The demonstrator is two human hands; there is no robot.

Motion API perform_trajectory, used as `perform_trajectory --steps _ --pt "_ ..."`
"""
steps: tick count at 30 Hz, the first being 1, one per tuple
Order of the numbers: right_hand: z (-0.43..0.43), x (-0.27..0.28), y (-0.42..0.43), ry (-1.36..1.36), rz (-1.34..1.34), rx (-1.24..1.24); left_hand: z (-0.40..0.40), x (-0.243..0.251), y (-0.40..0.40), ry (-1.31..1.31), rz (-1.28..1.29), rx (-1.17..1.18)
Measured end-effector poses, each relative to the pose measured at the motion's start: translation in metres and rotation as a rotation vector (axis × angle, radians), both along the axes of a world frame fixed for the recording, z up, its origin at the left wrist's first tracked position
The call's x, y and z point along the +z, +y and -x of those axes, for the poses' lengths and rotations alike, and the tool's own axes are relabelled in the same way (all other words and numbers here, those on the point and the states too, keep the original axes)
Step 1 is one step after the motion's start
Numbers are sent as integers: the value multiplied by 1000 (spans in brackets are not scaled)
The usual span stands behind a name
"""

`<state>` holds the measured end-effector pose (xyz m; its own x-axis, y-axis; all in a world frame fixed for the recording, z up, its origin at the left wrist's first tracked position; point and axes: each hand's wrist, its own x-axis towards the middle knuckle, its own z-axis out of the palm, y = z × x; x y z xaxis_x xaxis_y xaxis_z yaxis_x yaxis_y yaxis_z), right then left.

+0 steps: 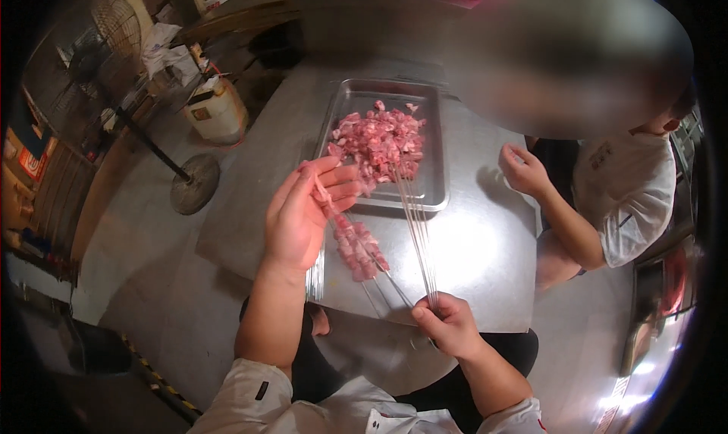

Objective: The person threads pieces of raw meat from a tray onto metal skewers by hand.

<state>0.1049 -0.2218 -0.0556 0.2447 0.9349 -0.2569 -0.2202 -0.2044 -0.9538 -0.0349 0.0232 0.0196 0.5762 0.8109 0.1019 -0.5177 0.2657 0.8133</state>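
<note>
My left hand [290,223] pinches a pale strip of raw meat [321,192] between thumb and forefinger, the other fingers spread. In my right hand [455,327], at the table's near edge, is a fanned bundle of thin metal skewers [418,229]. One more skewer [398,289] slants from that hand toward my left hand. Threaded meat cubes [358,249] show below my left palm; which of them sit on the held skewer is hard to tell. Beyond my hands, a metal tray [443,150] holds a heap of cut raw meat [381,141]. The bundle's tips overlap the heap's near side.
Bare skewers [316,275] lie on the steel table [256,206] beside my left wrist. A co-worker's hand [523,169] hovers at the table's right side. On the floor to the left stand a pedestal fan's base [195,184] and a plastic jerrycan [216,113].
</note>
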Motion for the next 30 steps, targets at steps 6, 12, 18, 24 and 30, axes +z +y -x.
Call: perform_trajectory --steps 6,12,18,24,30 --pt "-2 -12 4 -126 28 27 -8 -15 -1 80 -151 89" --pt "4 -17 3 85 -153 54 -7 -18 -8 328 -457 208" --pt "4 -6 -5 0 -170 23 -21 -23 -24 451 -560 202" --pt "3 9 -3 -37 -20 29 -20 -15 -15 295 -350 255" --pt "5 4 -6 -99 -46 -38 -12 -19 2 44 -138 142"
